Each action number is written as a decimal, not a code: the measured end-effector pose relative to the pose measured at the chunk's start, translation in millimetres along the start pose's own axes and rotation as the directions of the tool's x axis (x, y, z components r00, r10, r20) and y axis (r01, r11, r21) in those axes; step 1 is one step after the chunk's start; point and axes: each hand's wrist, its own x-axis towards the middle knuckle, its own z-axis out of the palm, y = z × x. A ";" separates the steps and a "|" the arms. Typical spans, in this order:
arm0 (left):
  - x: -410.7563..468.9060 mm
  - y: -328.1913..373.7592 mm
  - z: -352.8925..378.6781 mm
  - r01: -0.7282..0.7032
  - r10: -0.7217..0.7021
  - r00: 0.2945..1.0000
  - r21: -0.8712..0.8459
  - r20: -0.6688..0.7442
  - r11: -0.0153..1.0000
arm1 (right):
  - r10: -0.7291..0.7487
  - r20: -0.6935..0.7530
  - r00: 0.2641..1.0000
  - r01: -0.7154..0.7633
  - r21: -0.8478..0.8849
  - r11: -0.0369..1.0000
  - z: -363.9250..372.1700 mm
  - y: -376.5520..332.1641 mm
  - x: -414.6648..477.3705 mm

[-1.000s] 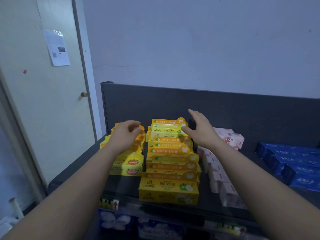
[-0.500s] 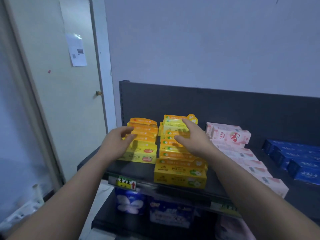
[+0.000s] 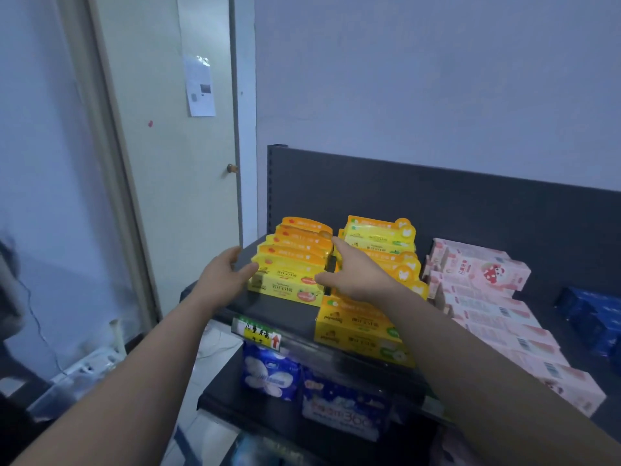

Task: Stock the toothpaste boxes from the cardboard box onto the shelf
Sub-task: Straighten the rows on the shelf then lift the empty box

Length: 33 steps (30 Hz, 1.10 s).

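- Left hand [image 3: 223, 277], centre of the frame: fingers spread, thumb against the left end of the front yellow-and-orange strawberry toothpaste box [image 3: 289, 286]; nothing gripped.
- Right hand [image 3: 358, 275]: spread flat, thumb at that box's right end, fingers over the neighbouring yellow apple toothpaste row [image 3: 366, 327].
- Both rows sit on the dark metal shelf [image 3: 289, 312]; pink cartons [image 3: 497, 317] lie at the right.

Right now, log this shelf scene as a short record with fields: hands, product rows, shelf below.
left hand: open, at the left side of the strawberry row
right hand: open, at that row's right side, over the apple row
yellow rows: two, side by side on the shelf
pink boxes: right of the yellow rows
blue boxes: far right
lower shelf: blue packs
cardboard box: not in view
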 end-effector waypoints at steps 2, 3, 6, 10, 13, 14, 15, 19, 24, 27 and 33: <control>3.7 -1.8 -1.7 0.016 -0.016 1.000 0.002 0.022 1.000 | 0.043 0.046 0.998 -0.037 -0.131 0.991 6.3 -0.6 12.3; 6.0 -2.6 -1.9 0.022 -0.022 0.999 -0.001 0.041 1.000 | 0.063 0.064 0.996 -0.049 -0.199 0.979 9.4 -1.1 17.9; 13.7 -6.2 0.4 0.036 -0.033 0.993 -0.028 0.114 0.999 | 0.086 0.116 0.990 -0.035 -0.383 0.923 15.9 -2.5 28.2; 26.9 -15.5 7.1 0.019 -0.018 0.983 -0.006 0.181 1.000 | 0.061 0.087 0.994 -0.011 -0.481 0.877 22.6 -0.3 37.0; 33.8 -16.6 9.5 0.002 0.004 0.982 -0.032 0.190 0.999 | 0.036 0.023 0.999 -0.020 -0.494 0.869 28.2 2.5 44.9; 37.0 -17.6 9.3 0.000 0.007 0.979 -0.035 0.202 0.999 | 0.031 0.005 1.000 -0.025 -0.486 0.873 29.6 1.9 46.7; 40.2 -19.6 8.3 0.000 0.006 0.978 -0.030 0.208 1.000 | 0.026 -0.009 1.000 -0.027 -0.477 0.878 31.3 1.2 48.7; 58.6 -34.1 1.3 0.004 -0.006 0.982 0.009 0.191 1.000 | 0.054 -0.014 0.998 -0.055 -0.404 0.913 40.0 -2.3 57.1; 70.1 -27.5 -2.4 0.024 -0.015 0.990 -0.062 0.143 0.998 | 0.128 -0.059 0.990 -0.134 -0.120 0.984 33.3 -13.5 60.8; 82.2 -22.2 -2.6 0.028 -0.010 0.986 -0.103 0.169 0.994 | 0.209 -0.119 0.971 -0.184 0.191 0.964 27.8 -21.5 67.6; 94.9 -21.7 6.8 0.082 -0.032 0.949 -0.148 0.314 0.986 | 0.480 0.009 0.877 -0.413 0.522 0.746 57.7 -14.3 103.9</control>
